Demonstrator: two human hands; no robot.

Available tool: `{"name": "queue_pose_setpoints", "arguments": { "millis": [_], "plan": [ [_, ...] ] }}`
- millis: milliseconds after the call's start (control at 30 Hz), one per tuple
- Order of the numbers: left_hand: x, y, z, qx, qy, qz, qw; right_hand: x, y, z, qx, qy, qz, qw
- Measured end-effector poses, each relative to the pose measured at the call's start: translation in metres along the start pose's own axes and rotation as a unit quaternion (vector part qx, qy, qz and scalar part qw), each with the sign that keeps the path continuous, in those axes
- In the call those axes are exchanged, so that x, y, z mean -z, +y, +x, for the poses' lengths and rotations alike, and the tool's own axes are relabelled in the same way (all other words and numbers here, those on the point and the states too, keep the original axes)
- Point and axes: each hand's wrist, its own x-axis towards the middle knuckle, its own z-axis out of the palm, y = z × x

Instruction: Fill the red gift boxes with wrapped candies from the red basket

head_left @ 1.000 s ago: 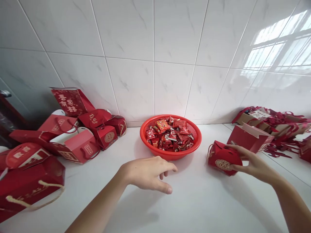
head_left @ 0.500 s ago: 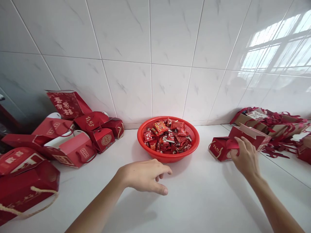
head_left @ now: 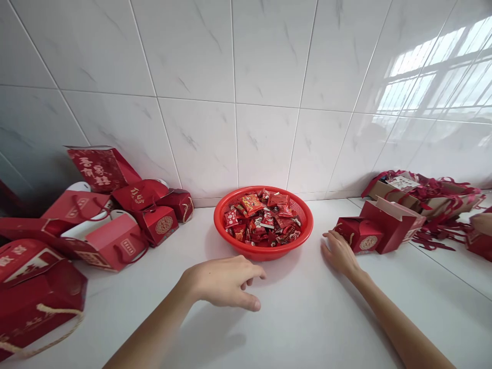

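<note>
My left hand (head_left: 226, 282) hovers over the white counter (head_left: 277, 323), just in front of a red plastic basket (head_left: 224, 234). Its fingers are apart and nothing is in them. Wrapped candies (head_left: 265, 218) in mostly red packets fill the basket. On the right, my right hand (head_left: 339, 252) is low at the counter, fingers stretched toward the left side of a small red gift box (head_left: 361, 234); I cannot tell whether they touch it. Directly right of that box stands an open-topped red paper bag (head_left: 397, 225).
Several red gift boxes (head_left: 111, 241) crowd the left side, one with a rope handle (head_left: 57, 311). Cardboard trays (head_left: 442, 202) with dark red ribbons (head_left: 438, 230) sit at the back right. A white tiled wall (head_left: 265, 148) rises behind the counter.
My right hand has moved left and down from above the gift box and bag to the counter beside the box's left side. My left hand stays nearly still.
</note>
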Motion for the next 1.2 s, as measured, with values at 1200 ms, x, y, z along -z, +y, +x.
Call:
{"name": "queue_pose_setpoints", "arguments": {
  "millis": [1200],
  "plan": [
    [0.017,-0.021,0.011,-0.062,0.008,-0.054,0.997,0.061,-0.065,-0.06,0.049,-0.351,0.171,0.919]
  ]
}}
